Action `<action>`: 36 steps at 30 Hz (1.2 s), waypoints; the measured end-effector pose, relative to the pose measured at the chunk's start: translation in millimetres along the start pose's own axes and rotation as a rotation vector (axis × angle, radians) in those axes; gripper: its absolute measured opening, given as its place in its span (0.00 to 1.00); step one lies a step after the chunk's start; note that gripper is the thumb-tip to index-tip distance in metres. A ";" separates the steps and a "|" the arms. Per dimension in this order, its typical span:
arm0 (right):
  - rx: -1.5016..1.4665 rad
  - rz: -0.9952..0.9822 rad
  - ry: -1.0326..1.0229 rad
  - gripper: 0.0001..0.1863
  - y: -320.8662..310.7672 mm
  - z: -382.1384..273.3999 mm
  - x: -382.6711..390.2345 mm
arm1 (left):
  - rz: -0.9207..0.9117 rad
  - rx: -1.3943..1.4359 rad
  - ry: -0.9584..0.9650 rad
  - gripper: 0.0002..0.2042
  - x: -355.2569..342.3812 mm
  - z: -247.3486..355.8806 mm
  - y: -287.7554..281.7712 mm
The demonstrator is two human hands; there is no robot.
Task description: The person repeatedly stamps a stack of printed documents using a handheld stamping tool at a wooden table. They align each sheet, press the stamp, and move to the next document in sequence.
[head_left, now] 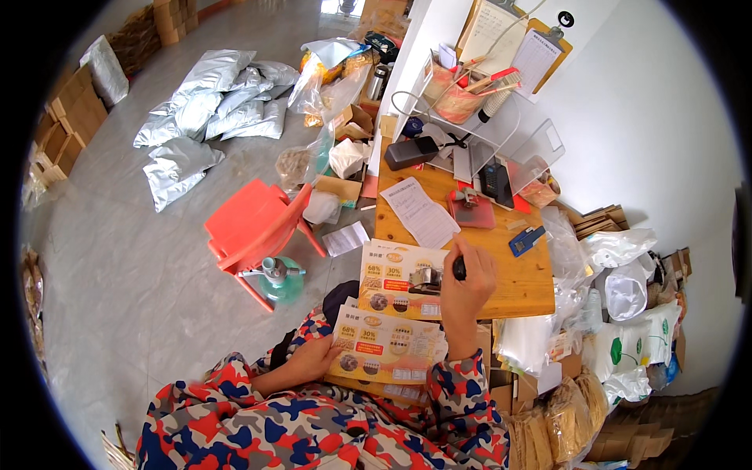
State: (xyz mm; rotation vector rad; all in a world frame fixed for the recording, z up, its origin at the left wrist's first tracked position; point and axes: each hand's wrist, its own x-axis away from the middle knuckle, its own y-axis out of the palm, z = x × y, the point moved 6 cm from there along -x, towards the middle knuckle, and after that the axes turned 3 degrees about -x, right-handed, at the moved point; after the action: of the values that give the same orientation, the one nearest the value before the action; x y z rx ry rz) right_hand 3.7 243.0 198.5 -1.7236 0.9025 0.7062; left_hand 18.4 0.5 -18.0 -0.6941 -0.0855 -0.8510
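Note:
My left hand grips the left edge of a stack of printed yellow-and-white sheets above my lap. Whether these are cards or flat packets I cannot tell. Another pile of printed sheets, with the same design, lies on the table's near left corner, partly overlapped by the stack. Over this pile my right hand is closed around the black handle of what looks like a metal hand stamp. Its metal head is tilted toward the left, and its underside is hidden.
On the wooden table are a written sheet, a red ink pad, a blue gadget and a black speaker-like box. A red chair stands left, near silver bags. Plastic bags crowd the right.

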 end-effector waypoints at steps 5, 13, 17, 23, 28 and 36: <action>-0.021 -0.067 -0.029 0.13 45.5 7.3 1.3 | -0.090 -0.224 -0.002 0.16 1.4 19.1 -22.8; -0.028 -0.181 0.007 0.12 74.0 11.3 4.7 | -0.208 -0.204 -0.040 0.15 -7.0 -13.3 -7.4; -0.058 -0.222 0.079 0.12 71.7 23.6 3.6 | -0.335 -0.273 -0.085 0.16 -0.2 -11.5 -16.3; -0.076 -0.277 0.094 0.12 76.0 26.0 3.0 | -0.336 -0.280 -0.038 0.19 2.5 4.0 -22.7; -0.030 -0.260 0.023 0.14 77.0 26.2 14.7 | -0.202 -0.333 -0.003 0.24 -37.8 32.5 -61.2; -0.097 -0.211 0.014 0.15 71.2 28.4 13.7 | 0.236 0.058 0.046 0.21 -115.9 43.8 -64.8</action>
State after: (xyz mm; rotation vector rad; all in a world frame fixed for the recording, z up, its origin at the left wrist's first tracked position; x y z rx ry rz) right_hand -49.4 252.8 142.4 -1.8789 0.6921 0.6063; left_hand -96.9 73.8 11.5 -0.6156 0.0133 -0.6353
